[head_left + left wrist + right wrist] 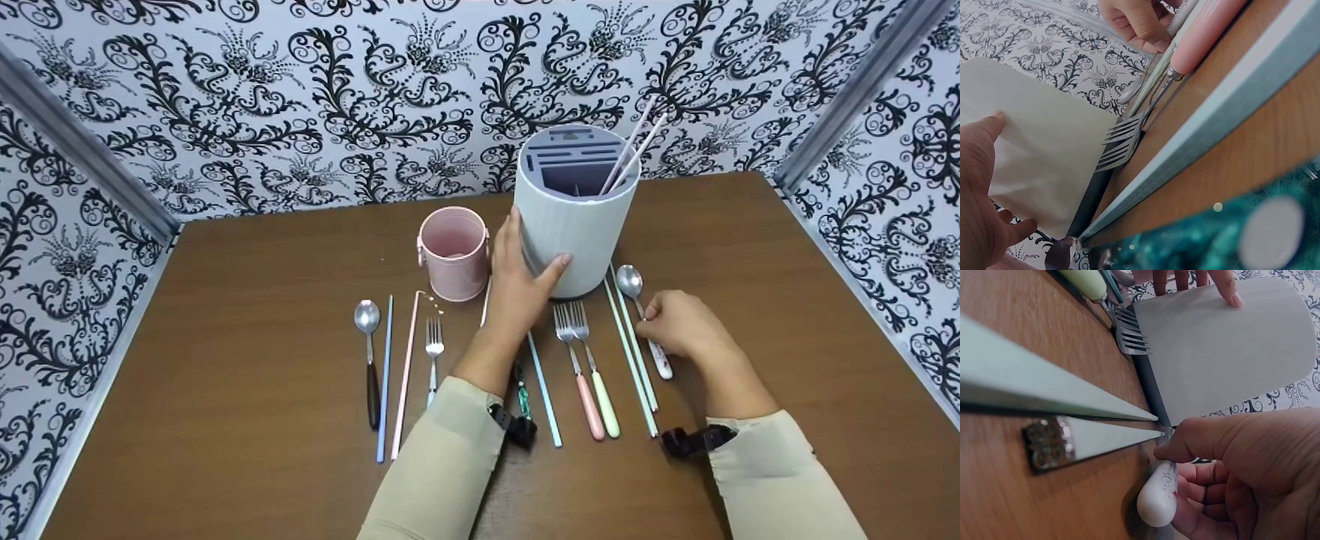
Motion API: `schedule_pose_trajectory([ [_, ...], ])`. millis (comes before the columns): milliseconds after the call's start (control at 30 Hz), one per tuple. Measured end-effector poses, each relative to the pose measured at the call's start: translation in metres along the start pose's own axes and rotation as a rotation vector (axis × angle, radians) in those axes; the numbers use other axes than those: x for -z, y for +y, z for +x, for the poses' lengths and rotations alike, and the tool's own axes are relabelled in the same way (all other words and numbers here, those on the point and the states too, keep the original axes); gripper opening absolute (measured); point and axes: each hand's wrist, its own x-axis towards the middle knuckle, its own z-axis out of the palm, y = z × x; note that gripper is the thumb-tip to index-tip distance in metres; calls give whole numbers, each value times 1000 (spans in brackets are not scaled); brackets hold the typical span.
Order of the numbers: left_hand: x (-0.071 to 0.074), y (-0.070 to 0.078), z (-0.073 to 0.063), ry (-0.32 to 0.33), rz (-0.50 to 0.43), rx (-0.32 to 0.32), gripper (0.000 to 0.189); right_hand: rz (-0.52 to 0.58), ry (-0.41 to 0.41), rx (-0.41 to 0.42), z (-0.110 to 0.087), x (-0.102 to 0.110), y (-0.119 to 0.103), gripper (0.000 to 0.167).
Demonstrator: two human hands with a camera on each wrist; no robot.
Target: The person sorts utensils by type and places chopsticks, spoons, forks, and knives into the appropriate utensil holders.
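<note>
My left hand (pixel 519 289) rests against the side of a pale utensil holder (pixel 574 232), its thumb and fingers spread over the wall. The holder has a slotted grey top, and two pink chopsticks (pixel 634 154) stand in it. On the right, my right hand (pixel 686 326) pinches a spoon (pixel 631 281) by its white patterned handle (pixel 1159 495), between thumb and fingers. The spoon lies low at the table beside two pale green chopsticks (pixel 628 337). Two forks (pixel 576 360), one with a pink handle and one light green, lie in front of the holder.
A pink cup (pixel 454 259) stands left of the holder. Near it lie a black-handled spoon (pixel 368 352), a blue chopstick (pixel 385 382), a pink chopstick (pixel 406 375) and a fork (pixel 433 349). Another blue chopstick (pixel 545 394) and a green glittery handle (pixel 523 394) lie by my left forearm.
</note>
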Motion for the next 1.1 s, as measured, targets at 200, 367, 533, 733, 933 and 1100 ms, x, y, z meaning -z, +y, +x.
schedule_pose_trajectory([
  [200,0,0,0,-7,3,8,102,20,29,1,1,1,-1,17],
  [367,1,0,-1,-20,-1,17,101,83,56,13,2,2,1,21],
  [533,1,0,0,-25,0,19,100,201,92,25,2,2,1,21],
  [733,1,0,0,-19,-1,18,100,395,111,35,1,4,0,19],
  [933,1,0,0,-15,0,10,100,577,106,58,0,7,0,19],
  [1100,0,0,0,-9,-4,2,100,823,114,88,2,8,-5,13],
])
